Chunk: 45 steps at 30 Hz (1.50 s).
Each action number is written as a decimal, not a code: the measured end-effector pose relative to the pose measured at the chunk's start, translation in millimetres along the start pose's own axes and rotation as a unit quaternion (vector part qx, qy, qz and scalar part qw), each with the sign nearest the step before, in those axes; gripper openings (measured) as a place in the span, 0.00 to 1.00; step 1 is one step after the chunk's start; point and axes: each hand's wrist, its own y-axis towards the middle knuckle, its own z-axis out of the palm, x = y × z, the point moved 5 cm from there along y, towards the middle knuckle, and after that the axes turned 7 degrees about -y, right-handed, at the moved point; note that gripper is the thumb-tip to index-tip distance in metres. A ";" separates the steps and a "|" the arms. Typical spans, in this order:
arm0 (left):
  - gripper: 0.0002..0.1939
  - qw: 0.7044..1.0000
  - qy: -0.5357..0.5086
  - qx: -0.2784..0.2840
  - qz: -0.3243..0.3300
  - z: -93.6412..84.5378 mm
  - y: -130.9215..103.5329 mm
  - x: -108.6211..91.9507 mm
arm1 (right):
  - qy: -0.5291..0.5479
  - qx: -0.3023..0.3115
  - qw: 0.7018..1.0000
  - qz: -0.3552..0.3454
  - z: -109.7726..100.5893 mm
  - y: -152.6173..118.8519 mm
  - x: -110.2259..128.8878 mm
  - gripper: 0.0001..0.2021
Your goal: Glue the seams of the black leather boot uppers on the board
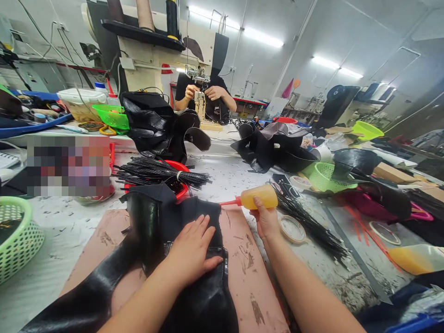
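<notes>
Left hand [194, 249] flat on the black leather piece [204, 296], fingers spread, gripping nothing — piece lies on the pink board [256, 273] at six o'clock. Right hand [265, 219] closed round the glue bottle [260, 197], red nozzle [231, 202] toward nine, tip at the leather's edge — tape roll [292, 229] just beside, at four o'clock.

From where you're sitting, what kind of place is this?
Probably a leather sewing workshop: there's a big sewing machine with thread spools, black leather-like pieces, and a glue-like bottle in the right hand.
</notes>
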 end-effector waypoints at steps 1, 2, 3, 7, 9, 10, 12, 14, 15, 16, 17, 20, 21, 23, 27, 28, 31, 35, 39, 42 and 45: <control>0.31 1.000 -0.001 -0.001 0.000 -0.9 -0.1 -0.3 | -0.004 0.000 1.000 -0.003 -0.4 0.3 0.4 0.21; 0.31 1.000 -0.003 -0.001 -0.001 -1.6 -0.2 -0.6 | -0.009 0.000 1.000 -0.006 -0.7 0.7 0.5 0.21; 0.31 1.000 -0.006 0.000 -0.002 -2.1 -0.4 -0.8 | -0.013 0.001 1.000 -0.008 -1.0 1.1 0.3 0.21; 0.32 1.000 -0.010 0.014 -0.009 -2.6 -1.5 -1.4 | -0.027 0.010 0.999 -0.019 -1.3 2.4 -2.0 0.21; 0.32 1.000 -0.004 0.023 -0.012 -2.7 -1.8 -1.9 | -0.034 0.016 0.999 -0.027 -1.2 3.0 -3.0 0.21; 0.32 1.000 -0.001 0.026 -0.013 -2.8 -1.7 -2.2 | -0.037 0.019 0.999 -0.031 -1.2 3.3 -3.5 0.21; 0.32 0.999 0.002 0.030 -0.015 -3.3 -1.2 -2.7 | -0.042 0.024 0.998 -0.039 -1.3 3.8 -3.9 0.21; 0.32 0.999 0.003 0.033 -0.016 -3.6 -0.4 -2.9 | -0.047 0.028 0.997 -0.047 -1.9 4.0 -3.7 0.21; 0.32 0.999 0.004 0.035 -0.016 -3.7 0.0 -2.8 | -0.050 0.030 0.997 -0.051 -2.4 3.9 -3.4 0.21; 0.32 0.999 0.005 0.036 -0.017 -3.7 0.2 -2.7 | -0.052 0.033 0.997 -0.056 -2.9 3.8 -2.9 0.21; 0.32 0.999 0.006 0.037 -0.017 -3.6 0.4 -2.5 | -0.054 0.035 0.996 -0.060 -3.5 3.6 -2.4 0.21; 0.32 0.999 0.012 0.039 -0.017 -3.0 0.0 -2.4 | -0.061 0.044 0.994 -0.074 -4.6 2.5 -0.2 0.20; 0.32 0.999 0.013 0.040 -0.016 -2.7 -0.4 -2.5 | -0.063 0.047 0.994 -0.079 -4.7 2.0 0.5 0.19; 0.32 0.999 0.015 0.039 -0.015 -2.3 -1.1 -2.7 | -0.068 0.052 0.992 -0.089 -4.5 1.3 1.6 0.19; 0.32 0.999 0.013 0.034 -0.014 -2.7 -1.5 -2.2 | -0.076 0.062 0.990 -0.102 -4.1 1.0 1.6 0.19; 0.32 0.999 0.012 0.032 -0.013 -2.9 -1.3 -2.0 | -0.078 0.062 0.990 -0.104 -4.5 1.1 1.3 0.19; 0.32 0.999 0.013 0.032 -0.012 -3.0 -0.1 -1.2 | -0.079 0.055 0.989 -0.109 -6.4 1.4 1.2 0.18; 0.31 1.000 0.009 0.025 -0.012 -2.3 0.8 -0.5 | -0.077 0.053 0.989 -0.110 -6.3 1.1 2.5 0.19; 0.31 1.000 -0.001 0.008 -0.006 -1.7 0.1 -0.3 | -0.080 0.056 0.990 -0.106 -5.5 0.0 3.6 0.19; 0.31 1.000 -0.003 0.004 -0.003 -1.4 0.0 -0.3 | -0.081 0.057 0.990 -0.100 -6.9 -1.3 3.3 0.18; 0.31 1.000 -0.002 0.003 0.000 -1.5 -0.4 -0.5 | -0.080 0.058 0.991 -0.093 -9.1 -2.9 2.1 0.18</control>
